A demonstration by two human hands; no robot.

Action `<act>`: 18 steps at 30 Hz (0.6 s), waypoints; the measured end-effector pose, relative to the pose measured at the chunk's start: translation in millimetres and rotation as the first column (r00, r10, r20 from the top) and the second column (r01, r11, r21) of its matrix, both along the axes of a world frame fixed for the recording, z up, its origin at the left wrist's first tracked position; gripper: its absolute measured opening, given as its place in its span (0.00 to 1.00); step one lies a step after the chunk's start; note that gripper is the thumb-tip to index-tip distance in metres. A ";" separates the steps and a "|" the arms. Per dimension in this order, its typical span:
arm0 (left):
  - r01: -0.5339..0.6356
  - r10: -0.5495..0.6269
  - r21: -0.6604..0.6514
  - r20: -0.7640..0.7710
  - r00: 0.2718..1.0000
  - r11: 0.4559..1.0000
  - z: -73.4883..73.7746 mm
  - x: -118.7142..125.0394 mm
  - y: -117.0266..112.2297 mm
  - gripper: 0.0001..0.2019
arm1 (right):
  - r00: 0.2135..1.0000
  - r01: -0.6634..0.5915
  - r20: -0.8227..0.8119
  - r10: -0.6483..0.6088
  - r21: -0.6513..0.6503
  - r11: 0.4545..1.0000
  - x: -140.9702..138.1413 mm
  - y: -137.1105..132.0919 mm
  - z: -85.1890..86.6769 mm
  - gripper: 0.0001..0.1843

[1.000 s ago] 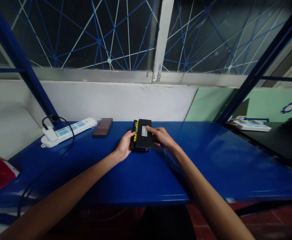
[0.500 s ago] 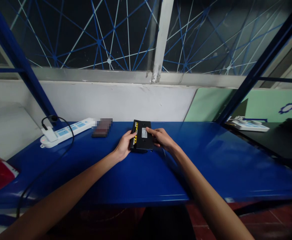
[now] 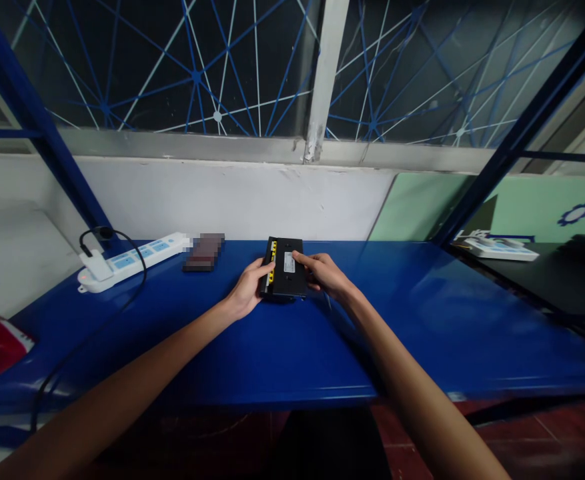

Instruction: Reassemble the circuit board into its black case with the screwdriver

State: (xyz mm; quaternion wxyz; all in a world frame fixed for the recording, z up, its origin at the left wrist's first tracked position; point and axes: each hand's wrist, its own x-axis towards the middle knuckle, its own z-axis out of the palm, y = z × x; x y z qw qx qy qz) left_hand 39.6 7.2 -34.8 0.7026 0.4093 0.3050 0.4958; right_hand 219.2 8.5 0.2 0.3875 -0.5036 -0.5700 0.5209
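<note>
A black box-shaped device (image 3: pixel 286 283) with a yellow strip along its left edge and a white label on top rests on the blue tabletop (image 3: pixel 252 347). My left hand (image 3: pixel 246 291) grips its left side, thumb near the yellow strip. My right hand (image 3: pixel 325 276) holds the right side, with fingers laid over the top by the label. Both hands are closed on the device.
A white power strip (image 3: pixel 122 261) with a black cable plugged in lies at the back left. A dark flat blurred object (image 3: pixel 203 252) sits beside it. White wall and window frame stand behind. A second dark table with a white item (image 3: pixel 501 249) is at the right.
The device has been lowered from a tilted position to lie flatter on the table. Both hands stayed on its sides.
</note>
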 end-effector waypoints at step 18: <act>0.051 -0.050 0.013 -0.039 0.998 0.999 6.7 -0.9 -5.1 0.19 | 1.000 0.003 -0.028 -0.002 0.036 0.999 -0.1 3.1 -7.8 0.25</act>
